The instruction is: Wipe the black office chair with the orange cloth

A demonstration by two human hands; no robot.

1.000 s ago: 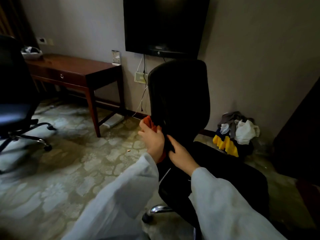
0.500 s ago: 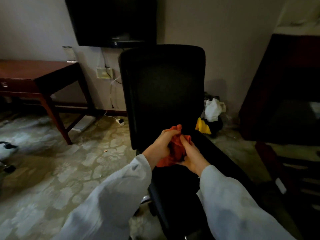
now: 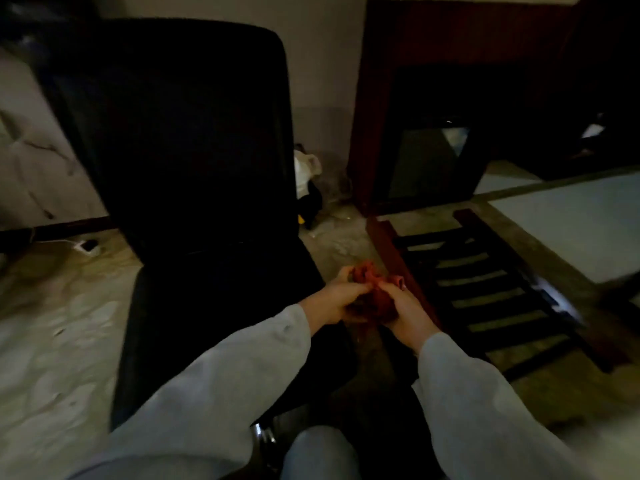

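Your left hand (image 3: 330,303) and right hand (image 3: 407,311) hold the bunched orange cloth (image 3: 375,297), fingers (image 3: 356,289) curled round it, just past the seat edge of the black office chair (image 3: 194,133), over open floor (image 3: 349,244).

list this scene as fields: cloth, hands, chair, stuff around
cloth: orange cloth bunched between both hands
left: left hand grips the cloth
right: right hand grips the cloth
chair: black chair upright, left of the hands; cloth at the seat's right edge, contact unclear
around: slatted wooden rack on the floor, right; white bundle behind the chair
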